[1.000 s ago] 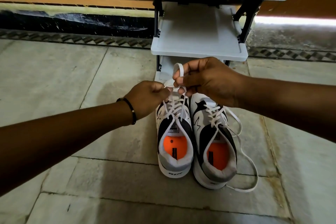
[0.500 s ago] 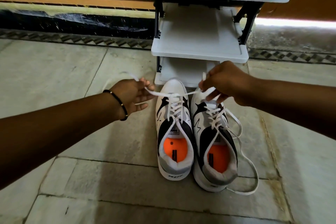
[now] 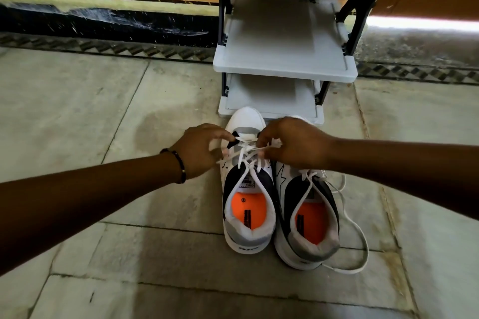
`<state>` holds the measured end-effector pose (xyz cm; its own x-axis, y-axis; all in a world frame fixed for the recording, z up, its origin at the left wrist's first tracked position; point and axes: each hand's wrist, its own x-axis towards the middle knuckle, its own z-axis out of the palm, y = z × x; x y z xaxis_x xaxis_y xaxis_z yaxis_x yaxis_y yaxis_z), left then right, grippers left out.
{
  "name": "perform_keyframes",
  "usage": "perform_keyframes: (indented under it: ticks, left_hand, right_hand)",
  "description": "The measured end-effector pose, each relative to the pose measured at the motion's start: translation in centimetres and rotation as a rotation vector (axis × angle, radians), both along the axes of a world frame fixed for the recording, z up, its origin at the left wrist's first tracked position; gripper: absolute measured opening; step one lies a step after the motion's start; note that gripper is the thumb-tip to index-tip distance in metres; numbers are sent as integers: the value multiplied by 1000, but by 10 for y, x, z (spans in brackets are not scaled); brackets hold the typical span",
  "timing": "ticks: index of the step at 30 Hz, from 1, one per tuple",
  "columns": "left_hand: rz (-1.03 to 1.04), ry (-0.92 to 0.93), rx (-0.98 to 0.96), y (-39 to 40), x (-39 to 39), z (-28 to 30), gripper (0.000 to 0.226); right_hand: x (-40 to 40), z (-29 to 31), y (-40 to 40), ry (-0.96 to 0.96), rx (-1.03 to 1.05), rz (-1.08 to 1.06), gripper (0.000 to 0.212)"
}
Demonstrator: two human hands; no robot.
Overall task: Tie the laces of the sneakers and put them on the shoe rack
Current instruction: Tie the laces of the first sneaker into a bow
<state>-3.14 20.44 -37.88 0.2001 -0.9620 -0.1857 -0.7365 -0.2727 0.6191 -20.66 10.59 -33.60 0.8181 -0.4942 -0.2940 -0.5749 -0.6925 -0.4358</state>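
Observation:
Two white, black and grey sneakers with orange insoles stand side by side on the floor, toes toward the shoe rack (image 3: 285,72). My left hand (image 3: 202,150) and my right hand (image 3: 293,145) both pinch the white laces (image 3: 246,150) over the tongue of the left sneaker (image 3: 247,189). The laces are crossed between my fingers. The right sneaker (image 3: 305,215) has loose laces (image 3: 357,241) trailing onto the floor at its right side. My right hand hides that sneaker's toe.
The grey shoe rack has three shelves with black side frames and stands against the wall just beyond the sneakers. Stone floor tiles (image 3: 103,111) surround the shoes. A patterned border strip (image 3: 103,46) runs along the wall base.
My hands had pulled the lace ends apart to the sides; now they have come back together low over the left sneaker's tongue, holding the laces close.

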Motion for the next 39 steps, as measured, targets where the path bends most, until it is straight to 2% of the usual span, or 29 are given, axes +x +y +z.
perform_keyframes:
  ticks: [3, 7, 10, 12, 15, 17, 19, 22, 24, 27, 29, 34, 39]
  left_hand:
    - [-220, -128, -46, -1, -12, -7, 34]
    - [-248, -57, -221, -5, -23, -5, 24]
    - [-250, -57, -227, -2, -23, 2, 24]
    - [-361, -216, -218, 3, -16, 8, 25]
    - [-616, -581, -290, 9, -5, 18, 22]
    - [-668, -659, -311, 11, 2, 19, 22]
    - [-679, -605, -256, 12, 7, 18, 16]
    - [-652, -547, -162, 15, 13, 17, 42]
    - [-657, -638, -70, 18, 16, 17, 44]
    - [-746, -883, 201, 22, 12, 17, 30]
    - [-786, -962, 273, 25, 5, 17, 34]
    - [-752, -1049, 259, 19, 5, 25, 35]
    - [-649, -983, 229, 18, 12, 32, 35]
  right_hand:
    - [6, -13, 5, 2, 9, -19, 21]
    - [4, -14, 5, -85, 24, -26, 8]
    - [-3, -8, 7, -154, 12, 0, 9]
    - [-7, -7, 7, -179, -23, 30, 10]
    - [-11, -6, 9, -219, -54, 80, 9]
    - [-13, -4, 11, -225, -53, 92, 11]
    - [-15, -3, 13, -203, -36, 87, 14]
    - [-21, -5, 12, -163, -39, 63, 18]
    - [-27, -8, 11, -139, -56, 57, 18]
    - [-32, -13, 13, -45, -137, 138, 19]
    - [-31, -16, 14, -3, -200, 210, 20]
    - [-26, -13, 10, 33, -335, 313, 20]
    - [-34, -12, 12, 81, -392, 354, 17]
